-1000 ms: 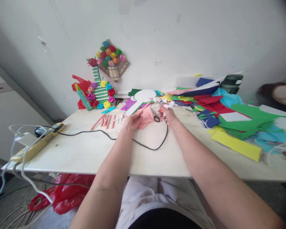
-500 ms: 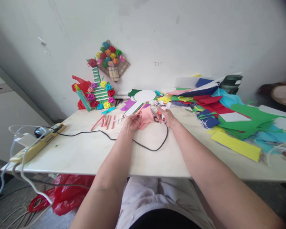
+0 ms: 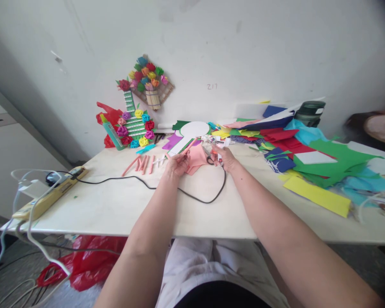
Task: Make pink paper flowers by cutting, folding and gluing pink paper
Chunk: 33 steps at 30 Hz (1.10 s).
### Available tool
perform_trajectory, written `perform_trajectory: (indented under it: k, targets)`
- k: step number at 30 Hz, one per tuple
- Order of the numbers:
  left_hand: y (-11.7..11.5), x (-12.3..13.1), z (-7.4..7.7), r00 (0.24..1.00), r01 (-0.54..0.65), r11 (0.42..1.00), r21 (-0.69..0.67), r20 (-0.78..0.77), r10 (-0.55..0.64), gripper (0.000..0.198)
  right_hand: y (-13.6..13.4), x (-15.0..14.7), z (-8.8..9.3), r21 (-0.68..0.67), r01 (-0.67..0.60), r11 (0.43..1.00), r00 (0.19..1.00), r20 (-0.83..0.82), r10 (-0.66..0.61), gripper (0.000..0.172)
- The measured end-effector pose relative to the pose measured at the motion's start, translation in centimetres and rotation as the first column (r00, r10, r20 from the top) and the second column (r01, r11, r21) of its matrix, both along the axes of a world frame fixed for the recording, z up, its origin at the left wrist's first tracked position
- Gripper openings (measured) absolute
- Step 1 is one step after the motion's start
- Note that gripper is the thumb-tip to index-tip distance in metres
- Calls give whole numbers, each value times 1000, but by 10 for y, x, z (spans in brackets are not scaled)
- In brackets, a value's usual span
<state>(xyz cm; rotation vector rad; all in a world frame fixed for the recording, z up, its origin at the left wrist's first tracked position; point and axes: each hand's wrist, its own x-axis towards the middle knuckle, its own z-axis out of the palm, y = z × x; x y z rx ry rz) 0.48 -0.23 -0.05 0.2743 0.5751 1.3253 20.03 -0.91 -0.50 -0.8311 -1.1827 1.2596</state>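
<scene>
My left hand (image 3: 179,164) is closed, its fingers pinching a thin salmon-pink paper strip (image 3: 191,146) that points up and to the right. My right hand (image 3: 224,157) is wrapped round a hot glue gun (image 3: 208,146), from which a black cord (image 3: 201,200) runs down over the table. The gun's tip is close to the strip's far end; contact cannot be made out. Between the hands lies salmon-pink paper (image 3: 197,159). Several rolled pink strips (image 3: 143,163) lie left of my left hand. Behind them is a white round-headed cutout (image 3: 195,128) edged in green.
A yellow power strip (image 3: 48,194) with cables stands at the left table edge. A glue bottle (image 3: 112,133) leans beside a flower-trimmed green craft piece (image 3: 137,125). Coloured sheets (image 3: 327,162) pile up on the right, before a dark green bottle (image 3: 309,113).
Almost nothing differs. Both hands keep their place and their hold; the whole view has shifted very slightly.
</scene>
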Motion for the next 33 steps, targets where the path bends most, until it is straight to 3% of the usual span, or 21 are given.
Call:
perform_trajectory:
  k: [5, 10, 15, 23, 28, 33]
  targets:
    - [-1, 2, 2, 998, -35, 999, 12, -52, 36, 34, 0, 0, 0, -17, 36, 999, 999, -17, -37, 40]
    - [1, 3, 0, 981, -72, 991, 113, -170, 91, 28, -1, -2, 3, -43, 103, 994, 993, -58, -106, 40]
    - [1, 3, -1, 975, -48, 983, 176, -207, 85, 27, 2, -4, 3, -93, 188, 978, 970, -139, -200, 28]
    - [-3, 5, -1, 972, 104, 972, 213, -227, -54, 27, 9, -6, 3, -172, 223, 959, 926, -271, -264, 11]
    - [-5, 6, 0, 956, 200, 966, 161, -246, -157, 23, 5, -11, 9, -191, 201, 961, 916, -310, -253, 8]
    - [-8, 7, 4, 950, 213, 966, 145, -264, -170, 26, -2, -18, 16, -217, 143, 966, 915, -343, -212, 12]
